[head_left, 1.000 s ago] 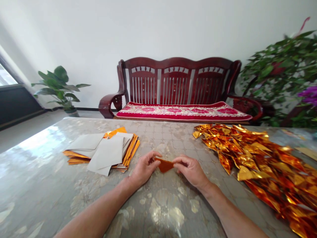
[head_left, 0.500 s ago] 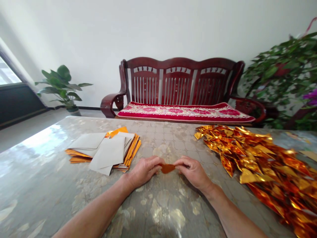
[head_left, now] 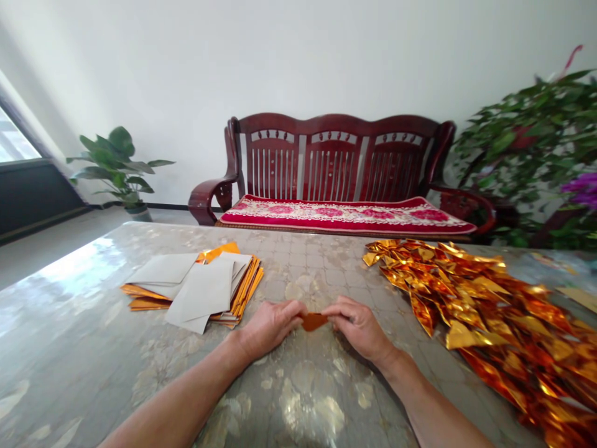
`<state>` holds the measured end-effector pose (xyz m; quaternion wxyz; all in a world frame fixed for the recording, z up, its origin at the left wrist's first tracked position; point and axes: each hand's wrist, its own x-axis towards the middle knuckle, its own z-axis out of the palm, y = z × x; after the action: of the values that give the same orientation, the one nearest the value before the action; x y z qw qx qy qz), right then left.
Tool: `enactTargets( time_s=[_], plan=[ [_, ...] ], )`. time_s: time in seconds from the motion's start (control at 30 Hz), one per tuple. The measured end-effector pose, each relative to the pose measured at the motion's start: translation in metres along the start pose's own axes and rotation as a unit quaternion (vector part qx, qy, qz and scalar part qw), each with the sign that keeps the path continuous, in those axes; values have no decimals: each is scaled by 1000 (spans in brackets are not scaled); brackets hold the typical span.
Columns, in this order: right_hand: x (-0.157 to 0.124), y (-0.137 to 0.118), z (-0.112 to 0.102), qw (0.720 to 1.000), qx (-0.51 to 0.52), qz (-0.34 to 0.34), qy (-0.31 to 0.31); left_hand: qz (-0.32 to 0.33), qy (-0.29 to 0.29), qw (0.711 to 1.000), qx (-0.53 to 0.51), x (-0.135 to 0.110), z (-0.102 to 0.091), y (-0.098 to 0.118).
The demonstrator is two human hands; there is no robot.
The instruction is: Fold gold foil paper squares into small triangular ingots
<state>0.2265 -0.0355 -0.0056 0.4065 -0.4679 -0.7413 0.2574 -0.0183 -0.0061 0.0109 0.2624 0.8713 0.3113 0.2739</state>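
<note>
A small folded piece of orange-gold foil paper [head_left: 313, 321] sits just above the tabletop between my two hands. My left hand [head_left: 270, 324] pinches its left end with curled fingers. My right hand [head_left: 357, 326] pinches its right end the same way. Only a short strip of the paper shows between the fingertips. To the left lies a loose stack of flat paper sheets [head_left: 200, 286], grey side up with gold edges showing. To the right spreads a big heap of folded gold foil pieces [head_left: 485, 311].
The table [head_left: 298, 398] has a glossy patterned cover. Behind it stands a dark red wooden bench [head_left: 336, 168] with a red cushion. A potted plant [head_left: 116, 168] is at the far left, and leafy plants with purple flowers [head_left: 541, 143] at the right.
My hands have come closer together and lower toward the table, and the foil piece between them now shows smaller, more folded up.
</note>
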Motion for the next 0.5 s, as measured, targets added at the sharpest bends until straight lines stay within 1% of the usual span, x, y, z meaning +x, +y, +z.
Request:
enactTargets(
  time_s=[0.2, 0.37, 0.5],
  plan=[
    [0, 1, -1, 1000, 1, -22, -7, -39, -45, 996, 66, 1, 2, -5],
    [-1, -3, -1, 1000, -11, 5, -23, -51, -49, 995, 69, 1, 2, -8],
    [-1, -5, -3, 999, -11, 25, -45, -55, -47, 996, 49, 1, 3, -11]
  ],
)
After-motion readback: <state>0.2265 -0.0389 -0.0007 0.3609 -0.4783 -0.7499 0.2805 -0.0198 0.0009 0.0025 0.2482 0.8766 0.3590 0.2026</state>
